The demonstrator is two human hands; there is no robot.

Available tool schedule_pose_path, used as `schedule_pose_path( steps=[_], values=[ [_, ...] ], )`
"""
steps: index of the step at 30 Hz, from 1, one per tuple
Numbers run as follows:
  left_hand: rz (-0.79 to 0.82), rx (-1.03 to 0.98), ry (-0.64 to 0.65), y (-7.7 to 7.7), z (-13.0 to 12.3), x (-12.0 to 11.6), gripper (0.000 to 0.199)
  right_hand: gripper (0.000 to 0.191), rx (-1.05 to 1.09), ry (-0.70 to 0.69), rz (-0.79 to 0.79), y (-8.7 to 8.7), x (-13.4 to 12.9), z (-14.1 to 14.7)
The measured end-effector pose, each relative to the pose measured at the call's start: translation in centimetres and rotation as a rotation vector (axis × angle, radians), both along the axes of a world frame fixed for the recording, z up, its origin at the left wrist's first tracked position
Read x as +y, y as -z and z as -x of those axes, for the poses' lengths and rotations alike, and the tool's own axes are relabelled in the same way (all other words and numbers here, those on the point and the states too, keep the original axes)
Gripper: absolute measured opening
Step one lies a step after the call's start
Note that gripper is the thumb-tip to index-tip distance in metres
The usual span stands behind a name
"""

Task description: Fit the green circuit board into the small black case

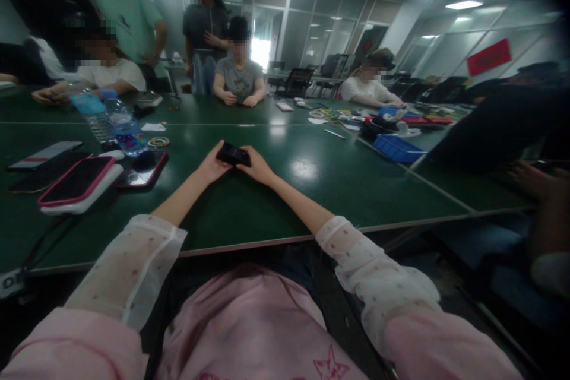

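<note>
Pink-edged phone lying at left, blue-capped bottle standing beyond it, both apart from hands. Left hand grasping left end of black device. Device sitting between hands, over green table; long axis running crosswise, right end showing slightly lower in view. Touching tabletop or not: can't tell. Right hand grasping right end, neither hand being nearer. Blue tray lying farther right, well apart.

Count two bare hands, one small black rectangular device, two clear cylindrical plastic bottles, at least four flat rectangular phone-like slabs, one bright red rectangular banner.
</note>
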State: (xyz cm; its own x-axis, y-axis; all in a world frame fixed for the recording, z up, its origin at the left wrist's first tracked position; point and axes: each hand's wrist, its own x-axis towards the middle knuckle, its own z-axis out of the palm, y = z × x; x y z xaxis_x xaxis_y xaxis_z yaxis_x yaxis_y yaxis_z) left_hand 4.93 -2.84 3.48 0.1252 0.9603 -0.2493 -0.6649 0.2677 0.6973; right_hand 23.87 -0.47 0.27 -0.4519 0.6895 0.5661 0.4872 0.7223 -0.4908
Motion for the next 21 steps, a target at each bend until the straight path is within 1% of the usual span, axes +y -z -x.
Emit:
schedule_pose_path(
  steps=[4,7,11,16,21],
  values=[
    [0.027,-0.035,-0.002,-0.8,-0.4,-0.9,0.04,0.053,0.006,0.001,0.008,0.1,0.1,0.0],
    [0.027,-0.029,-0.012,-1.2,-0.6,-1.3,0.038,0.053,0.015,0.001,0.013,0.1,0.1,0.0],
    [0.007,0.001,-0.035,-0.9,-0.5,-1.0,0.031,0.053,0.026,-0.015,0.004,0.0,-0.1,0.0],
    [-0.02,0.018,-0.028,-0.3,-0.1,-0.2,0.022,0.054,0.044,-0.042,-0.019,-0.2,0.2,0.0],
    [-0.022,0.026,-0.023,-0.2,0.0,-0.1,0.02,0.054,0.054,-0.048,-0.002,-0.3,0.1,-0.1]
  ],
)
